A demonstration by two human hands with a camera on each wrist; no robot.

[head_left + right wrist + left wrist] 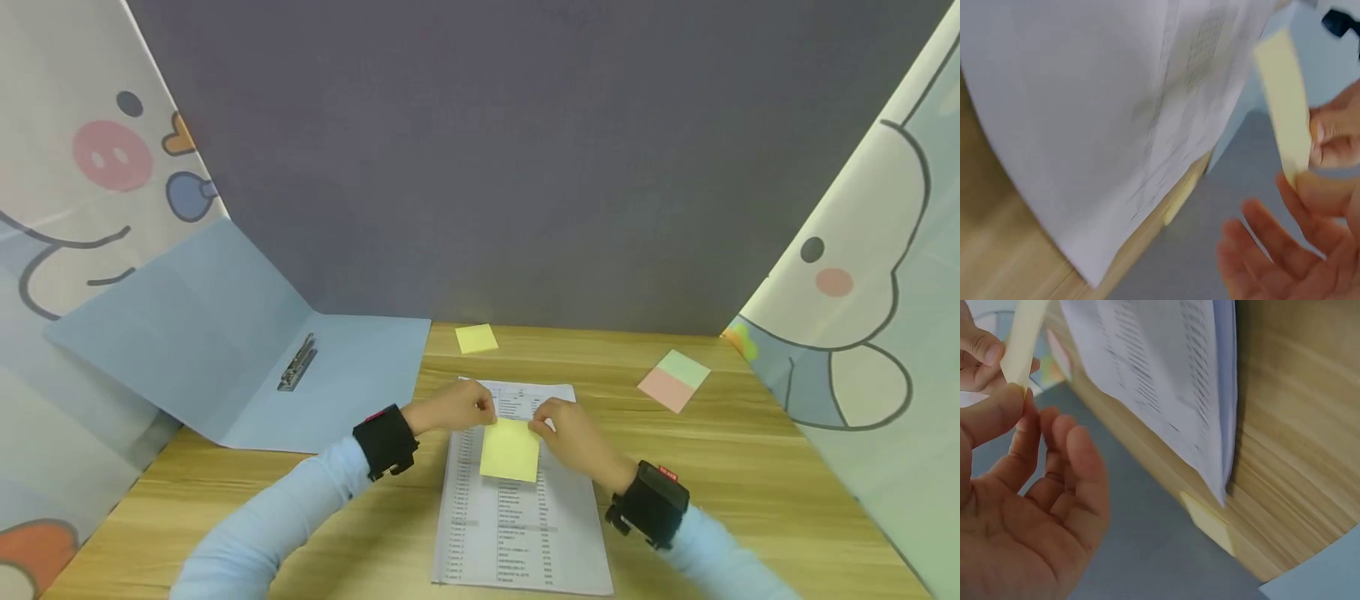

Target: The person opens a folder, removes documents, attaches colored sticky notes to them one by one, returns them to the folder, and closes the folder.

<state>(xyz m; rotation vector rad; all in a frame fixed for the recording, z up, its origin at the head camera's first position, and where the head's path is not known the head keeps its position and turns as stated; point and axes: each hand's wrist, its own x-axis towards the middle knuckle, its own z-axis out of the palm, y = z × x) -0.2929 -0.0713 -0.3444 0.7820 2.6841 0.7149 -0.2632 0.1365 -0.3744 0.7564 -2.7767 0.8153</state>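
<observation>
While both hands meet over the desk [750,467], an open folder [225,350] lies well to the left of the left hand [453,408], its clip [297,363] bare, nothing filed in it. Under both hands lies a printed sheet [517,533]. Between them a yellow note [510,450] hangs just above the sheet; the left hand pinches its top left corner, the right hand [570,433] pinches its top right corner, other fingers loosely spread. Beyond the hands sits a small yellow pad [476,338]; beyond the right hand, a pink-green pad [673,380].
</observation>
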